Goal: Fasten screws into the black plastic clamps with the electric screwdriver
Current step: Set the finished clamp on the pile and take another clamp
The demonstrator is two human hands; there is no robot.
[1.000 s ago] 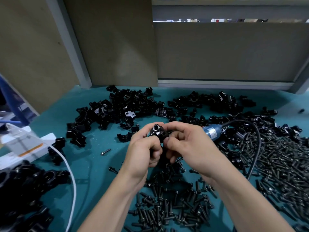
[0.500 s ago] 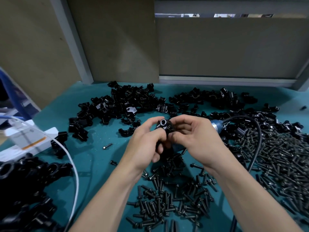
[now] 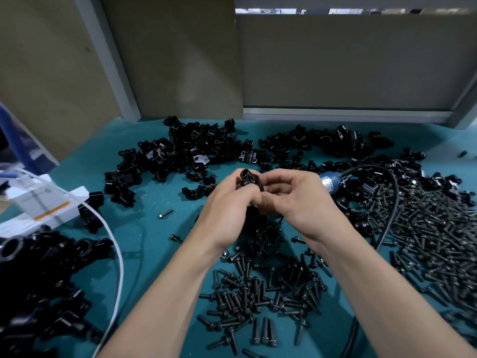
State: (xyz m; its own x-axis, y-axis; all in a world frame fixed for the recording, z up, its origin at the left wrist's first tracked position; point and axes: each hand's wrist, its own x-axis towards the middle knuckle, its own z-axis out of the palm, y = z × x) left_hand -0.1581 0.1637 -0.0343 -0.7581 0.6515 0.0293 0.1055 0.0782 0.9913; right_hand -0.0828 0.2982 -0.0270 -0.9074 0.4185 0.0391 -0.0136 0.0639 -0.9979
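A black plastic clamp (image 3: 248,178) sits between both hands above the middle of the teal table (image 3: 144,228). My left hand (image 3: 229,205) grips it from the left and below. My right hand (image 3: 296,200) pinches it from the right, fingers curled. The blue electric screwdriver (image 3: 331,184) lies on the table just behind my right hand, its black cable (image 3: 389,202) arcing to the right. Loose black screws (image 3: 265,298) lie in a heap below my hands. Whether a screw is in the clamp is hidden by my fingers.
Piles of black clamps (image 3: 191,151) spread across the back of the table, and more lie at the lower left (image 3: 44,280). A large spread of screws (image 3: 433,236) covers the right side. A white box (image 3: 41,208) and a white cable (image 3: 113,249) are at left. Brown panels stand behind.
Both hands have shifted slightly with the clamp, and the clamp has turned a little between the fingers. The screwdriver stays lying on the table.
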